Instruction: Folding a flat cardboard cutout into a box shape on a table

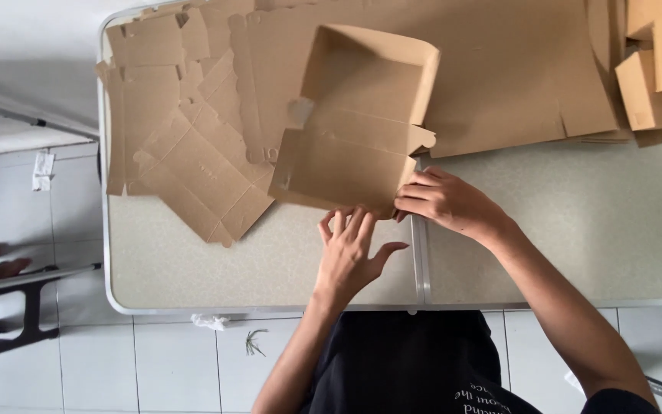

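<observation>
While a half-folded cardboard box [358,123] sits at the bench's [576,222] centre, the person's left hand [350,253] lies open-fingered against its near flap and the right hand [442,201] pinches the corner at 3 o'clock. Uneven pressure could crease or tear that flap, or nudge the flat blanks [185,146] at 9 o'clock.

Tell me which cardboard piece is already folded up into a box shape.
The box at the table's middle, which both the left hand and right hand touch. Its walls stand up; the flat sheets beside it lie unfolded.
</observation>
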